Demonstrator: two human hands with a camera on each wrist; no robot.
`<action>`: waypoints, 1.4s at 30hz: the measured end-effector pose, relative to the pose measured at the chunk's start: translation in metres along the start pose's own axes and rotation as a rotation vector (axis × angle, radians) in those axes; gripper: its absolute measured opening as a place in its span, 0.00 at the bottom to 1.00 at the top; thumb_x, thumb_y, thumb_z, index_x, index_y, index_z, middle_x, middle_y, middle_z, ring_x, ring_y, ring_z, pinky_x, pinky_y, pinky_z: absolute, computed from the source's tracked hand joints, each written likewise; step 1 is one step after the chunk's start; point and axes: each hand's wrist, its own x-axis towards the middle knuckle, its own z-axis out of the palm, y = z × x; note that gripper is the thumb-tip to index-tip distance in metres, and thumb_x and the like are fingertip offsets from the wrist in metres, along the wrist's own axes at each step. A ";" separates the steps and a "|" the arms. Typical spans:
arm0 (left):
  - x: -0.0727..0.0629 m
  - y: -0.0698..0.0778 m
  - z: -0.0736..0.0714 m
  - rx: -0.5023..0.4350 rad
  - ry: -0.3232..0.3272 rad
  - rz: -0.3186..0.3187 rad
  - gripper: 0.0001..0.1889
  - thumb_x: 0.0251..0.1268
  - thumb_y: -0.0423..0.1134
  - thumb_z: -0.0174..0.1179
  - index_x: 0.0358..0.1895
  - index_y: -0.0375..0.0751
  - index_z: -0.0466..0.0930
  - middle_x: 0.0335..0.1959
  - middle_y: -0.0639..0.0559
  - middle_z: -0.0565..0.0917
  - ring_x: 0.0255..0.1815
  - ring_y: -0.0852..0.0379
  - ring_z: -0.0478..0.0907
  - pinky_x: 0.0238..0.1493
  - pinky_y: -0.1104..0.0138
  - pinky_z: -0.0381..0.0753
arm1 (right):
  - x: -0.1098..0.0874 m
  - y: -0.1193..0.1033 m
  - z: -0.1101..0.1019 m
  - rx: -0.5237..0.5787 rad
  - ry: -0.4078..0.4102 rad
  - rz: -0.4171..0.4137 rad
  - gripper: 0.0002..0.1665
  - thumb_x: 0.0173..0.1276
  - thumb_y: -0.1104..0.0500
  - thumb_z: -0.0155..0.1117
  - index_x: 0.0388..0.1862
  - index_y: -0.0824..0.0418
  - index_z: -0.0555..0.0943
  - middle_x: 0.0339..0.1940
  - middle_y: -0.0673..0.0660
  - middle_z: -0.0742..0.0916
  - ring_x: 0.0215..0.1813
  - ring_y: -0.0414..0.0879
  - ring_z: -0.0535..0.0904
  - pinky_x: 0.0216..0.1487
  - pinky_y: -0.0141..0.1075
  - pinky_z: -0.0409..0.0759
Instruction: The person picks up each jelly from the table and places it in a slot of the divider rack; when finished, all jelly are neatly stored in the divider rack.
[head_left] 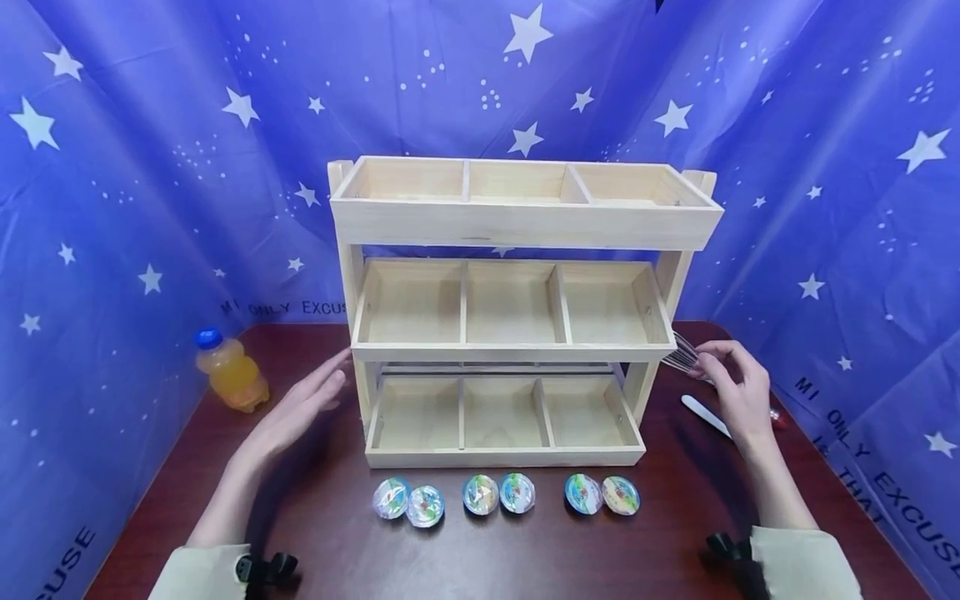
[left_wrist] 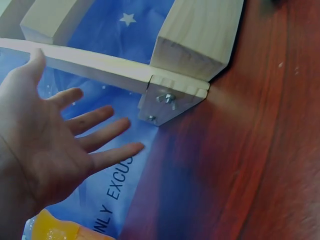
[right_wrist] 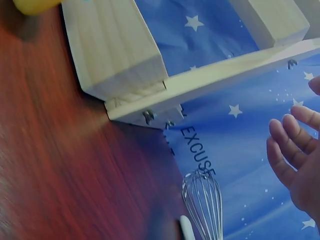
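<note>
A three-tier wooden rack (head_left: 525, 225) stands on the table between the two hands. The left hand (head_left: 303, 404) is beside its left upright, fingers extended and spread in the left wrist view, holding nothing; whether a fingertip touches the wood I cannot tell. To the right of the rack is the right hand (head_left: 735, 387), its fingers slightly bent and nothing in them. Near that hand lies a wire whisk (right_wrist: 202, 205), apart from the fingers in the right wrist view. Several small lidded cups (head_left: 480, 495) sit in pairs in front of the rack.
A bottle of orange drink (head_left: 234, 375) with a blue cap stands at the left on the dark red table (head_left: 525, 558). A white-handled utensil (head_left: 705, 416) lies at the right. Blue starry cloth (head_left: 450, 83) hangs behind and at both sides.
</note>
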 end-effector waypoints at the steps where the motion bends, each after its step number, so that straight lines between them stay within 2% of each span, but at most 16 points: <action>1: 0.000 -0.001 0.002 0.008 -0.019 -0.013 0.32 0.85 0.54 0.42 0.84 0.54 0.48 0.84 0.40 0.56 0.78 0.32 0.65 0.72 0.37 0.70 | -0.002 0.000 0.000 0.048 -0.013 0.007 0.09 0.74 0.68 0.60 0.45 0.76 0.80 0.26 0.46 0.87 0.28 0.35 0.86 0.36 0.23 0.85; 4: 0.002 -0.002 0.009 0.044 -0.053 -0.037 0.36 0.81 0.57 0.48 0.85 0.54 0.48 0.85 0.43 0.54 0.81 0.34 0.61 0.76 0.34 0.62 | -0.007 -0.001 -0.001 0.147 -0.053 0.003 0.05 0.74 0.70 0.58 0.42 0.74 0.79 0.26 0.48 0.86 0.27 0.37 0.87 0.35 0.25 0.86; 7: 0.002 -0.005 0.013 0.078 -0.071 -0.044 0.41 0.76 0.57 0.56 0.85 0.53 0.47 0.84 0.43 0.56 0.82 0.35 0.58 0.77 0.32 0.57 | -0.012 -0.001 -0.001 0.209 -0.103 -0.024 0.05 0.74 0.72 0.56 0.38 0.70 0.78 0.25 0.48 0.86 0.27 0.37 0.87 0.35 0.25 0.85; 12: 0.001 -0.009 0.018 0.071 -0.109 -0.034 0.50 0.67 0.52 0.68 0.85 0.54 0.45 0.83 0.40 0.59 0.80 0.34 0.62 0.75 0.33 0.63 | -0.019 -0.001 0.003 0.291 -0.246 -0.065 0.07 0.74 0.75 0.52 0.35 0.72 0.75 0.26 0.51 0.86 0.29 0.40 0.86 0.37 0.26 0.85; 17: 0.000 -0.014 0.021 0.020 -0.144 -0.014 0.58 0.60 0.46 0.75 0.85 0.56 0.41 0.82 0.40 0.61 0.78 0.33 0.66 0.74 0.36 0.68 | -0.023 -0.002 0.004 0.213 -0.420 -0.073 0.07 0.75 0.75 0.50 0.37 0.75 0.75 0.27 0.55 0.87 0.31 0.45 0.86 0.37 0.29 0.85; 21: -0.001 -0.016 0.023 0.006 -0.164 0.001 0.60 0.56 0.44 0.78 0.84 0.53 0.41 0.80 0.38 0.64 0.77 0.33 0.66 0.75 0.36 0.65 | -0.026 -0.005 0.004 0.156 -0.569 -0.046 0.08 0.75 0.74 0.49 0.38 0.73 0.76 0.30 0.57 0.87 0.32 0.50 0.86 0.36 0.34 0.86; 27: 0.001 -0.018 0.023 0.012 -0.180 0.057 0.63 0.50 0.44 0.81 0.83 0.44 0.42 0.80 0.35 0.62 0.78 0.30 0.64 0.76 0.36 0.63 | -0.028 -0.013 0.005 0.099 -0.772 -0.039 0.09 0.75 0.74 0.50 0.42 0.69 0.78 0.33 0.58 0.88 0.35 0.51 0.87 0.39 0.35 0.87; 31: 0.003 -0.017 0.023 0.006 -0.187 0.060 0.64 0.49 0.44 0.82 0.83 0.44 0.42 0.80 0.35 0.60 0.79 0.30 0.62 0.77 0.36 0.61 | -0.030 -0.020 0.007 0.070 -0.916 -0.024 0.10 0.74 0.73 0.53 0.44 0.65 0.82 0.35 0.63 0.89 0.38 0.49 0.88 0.42 0.36 0.88; 34: 0.003 -0.016 0.024 -0.006 -0.193 0.056 0.64 0.49 0.44 0.82 0.83 0.45 0.41 0.81 0.36 0.59 0.79 0.30 0.61 0.78 0.36 0.60 | -0.032 -0.023 0.008 0.070 -1.027 0.006 0.10 0.74 0.72 0.57 0.47 0.64 0.82 0.38 0.67 0.90 0.41 0.48 0.90 0.45 0.36 0.89; 38: 0.003 -0.015 0.024 -0.025 -0.206 0.041 0.65 0.50 0.44 0.81 0.84 0.48 0.39 0.82 0.38 0.56 0.81 0.31 0.59 0.79 0.35 0.58 | -0.034 -0.023 0.008 0.109 -1.169 0.030 0.15 0.72 0.73 0.61 0.55 0.67 0.81 0.46 0.70 0.89 0.47 0.53 0.90 0.50 0.35 0.89; 42: 0.002 -0.015 0.023 -0.019 -0.206 0.035 0.65 0.51 0.44 0.81 0.84 0.49 0.38 0.83 0.38 0.55 0.81 0.31 0.58 0.79 0.35 0.57 | -0.035 -0.021 0.009 0.120 -1.261 0.041 0.21 0.69 0.74 0.63 0.60 0.70 0.78 0.51 0.72 0.88 0.51 0.54 0.89 0.54 0.36 0.88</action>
